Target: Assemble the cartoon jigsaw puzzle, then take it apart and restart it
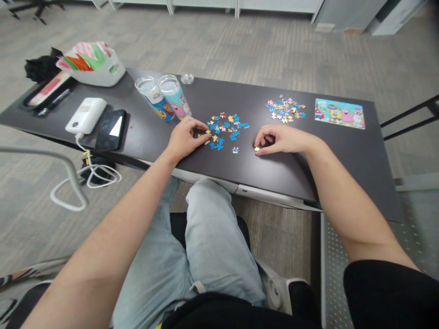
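My left hand (185, 139) rests at the left edge of a loose pile of blue and yellow jigsaw puzzle pieces (224, 128). Its thumb and index fingertip come together around a small yellow puzzle piece (207, 132). Other pieces lie under and beside those fingers. To the right of the pile, my right hand (283, 138) is low over the table, pinching a yellow puzzle piece (257, 149) between thumb and fingers. A single blue and white piece (235, 150) lies on the tabletop between my hands, apart from the pile.
On the dark table (154, 144) a second pile of pieces (285, 109) lies beyond my right hand, left of a cartoon picture (339, 113). Two clear-topped cylinders (157, 103), (176, 98) stand behind my left hand. A phone (110, 130), white power bank (87, 115) and basket (99, 73) sit left.
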`<state>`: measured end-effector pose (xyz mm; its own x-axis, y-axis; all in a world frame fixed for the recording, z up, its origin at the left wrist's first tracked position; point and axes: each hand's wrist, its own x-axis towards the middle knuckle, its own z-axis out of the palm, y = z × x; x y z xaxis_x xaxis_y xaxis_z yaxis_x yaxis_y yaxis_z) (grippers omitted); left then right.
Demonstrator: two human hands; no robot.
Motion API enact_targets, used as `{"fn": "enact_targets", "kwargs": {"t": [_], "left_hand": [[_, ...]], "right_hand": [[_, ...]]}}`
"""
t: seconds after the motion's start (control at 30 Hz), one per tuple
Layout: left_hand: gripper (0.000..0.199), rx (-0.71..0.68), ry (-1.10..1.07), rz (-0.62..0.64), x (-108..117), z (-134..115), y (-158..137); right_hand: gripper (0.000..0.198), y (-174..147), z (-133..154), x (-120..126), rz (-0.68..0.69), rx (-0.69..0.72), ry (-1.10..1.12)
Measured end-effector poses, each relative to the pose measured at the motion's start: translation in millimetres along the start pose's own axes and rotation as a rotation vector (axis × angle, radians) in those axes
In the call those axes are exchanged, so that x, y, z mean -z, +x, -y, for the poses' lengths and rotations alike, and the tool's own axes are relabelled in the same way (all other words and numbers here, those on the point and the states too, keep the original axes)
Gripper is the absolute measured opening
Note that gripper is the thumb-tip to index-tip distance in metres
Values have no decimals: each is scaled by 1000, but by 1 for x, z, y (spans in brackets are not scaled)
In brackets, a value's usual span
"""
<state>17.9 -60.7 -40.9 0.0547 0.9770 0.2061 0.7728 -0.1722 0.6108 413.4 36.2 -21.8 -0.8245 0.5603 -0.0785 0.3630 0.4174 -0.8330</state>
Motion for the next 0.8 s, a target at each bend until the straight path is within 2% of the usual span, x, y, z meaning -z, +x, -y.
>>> {"fn": "enact_targets", "kwargs": {"t": [0.13,0.23,0.33,0.4,0.5,0.63,0.7,0.8], "left_hand": [[40,88,-70,20,2,3,-1],[43,96,-132,29,6,5,-1],[55,116,-160,30,9,-2,-2],[58,111,-180,24,5,-17,-6],[39,24,-276,83,-12,-52,-14],[26,-100,-212,251,-43,-93,-17],[24,-159,-117,278,-55,-101,-15],[22,-189,-3,227,-62,-102,-12]], "right_hand": [[29,1,-2,-2,-28,3,7],[33,2,-5,-3,-41,-9,15],[34,2,-6,-2,-32,-22,15],[34,1,-5,-1,-38,-6,12],[39,1,-2,2,-67,-4,32],[47,-1,2,6,-48,-72,71],[44,-1,1,8,-42,-53,68],[36,-1,-1,9,-34,-3,28]]}}
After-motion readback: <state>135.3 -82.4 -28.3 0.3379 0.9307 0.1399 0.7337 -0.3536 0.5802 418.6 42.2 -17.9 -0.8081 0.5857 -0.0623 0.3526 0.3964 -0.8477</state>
